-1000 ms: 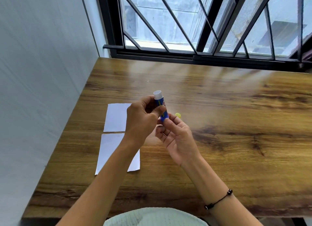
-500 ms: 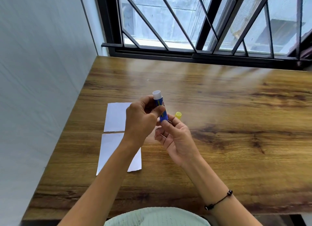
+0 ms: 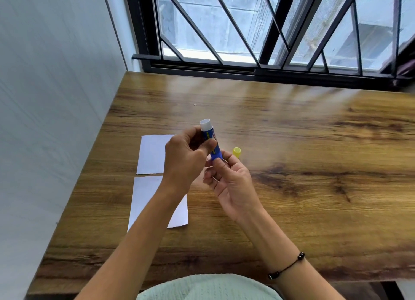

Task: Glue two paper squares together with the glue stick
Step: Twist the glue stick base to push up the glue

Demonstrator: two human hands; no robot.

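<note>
A blue glue stick [image 3: 210, 140] with its white open top pointing up and away is held above the table. My left hand [image 3: 185, 162] wraps its barrel. My right hand [image 3: 229, 183] pinches its bottom end with thumb and fingertips. The yellow cap [image 3: 236, 152] stands on the table just right of the stick. Two white paper squares lie flat at the left: the far one [image 3: 151, 155] and the near one [image 3: 146, 198], both partly hidden by my left hand and forearm.
The wooden table [image 3: 303, 187] runs up to a grey wall on the left and a black-barred window [image 3: 258, 30] at the back. Its near edge sits just above my lap.
Both hands and the glue stick have stayed in nearly the same spot; my right fingers have shifted slightly at the stick's base.
</note>
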